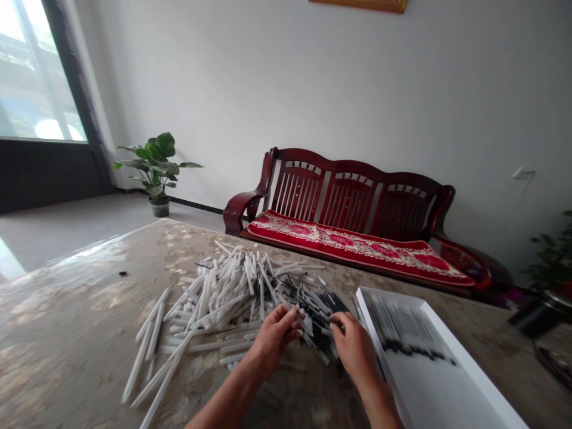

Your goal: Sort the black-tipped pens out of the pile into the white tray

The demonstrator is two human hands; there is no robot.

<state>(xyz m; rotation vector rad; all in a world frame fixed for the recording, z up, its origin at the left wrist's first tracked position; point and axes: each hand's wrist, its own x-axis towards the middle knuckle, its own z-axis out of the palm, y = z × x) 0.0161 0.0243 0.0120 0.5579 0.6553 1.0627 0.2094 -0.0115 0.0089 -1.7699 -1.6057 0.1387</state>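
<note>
Your left hand (pixel 272 333) and right hand (pixel 353 345) meet at the near edge of the heap, low in the view at about 6 o'clock on the counter (pixel 67 333). The left hand is narrow, its fingertips (pixel 292 311) closed on a slim white piece (pixel 308 328) that slants down toward the right hand. The right hand is also drawn in tight, its fingertips down among the dark thin pieces (pixel 319 304), but I cannot tell whether it truly grips one. The pile of white tubes (pixel 227 286) spreads from your left hand out to 10 and 11 o'clock, with loose tubes strewn toward 8 o'clock. Just beside your right hand, at 3 to 4 o'clock, lies the white tray (pixel 447 393), holding a row of dark-tipped pieces (pixel 411 333) laid side by side, blurred here. By my reading, you are picking and pairing parts at the seam where white meets dark. Any further move there calls for a clean pinch on one piece alone, since they lie crossed over each other and a neighbour could drag along. Beyond the counter stand a wooden sofa (pixel 348 202) at 12 to 1 o'clock and a potted plant (pixel 154 167) at 10 o'clock.
</note>
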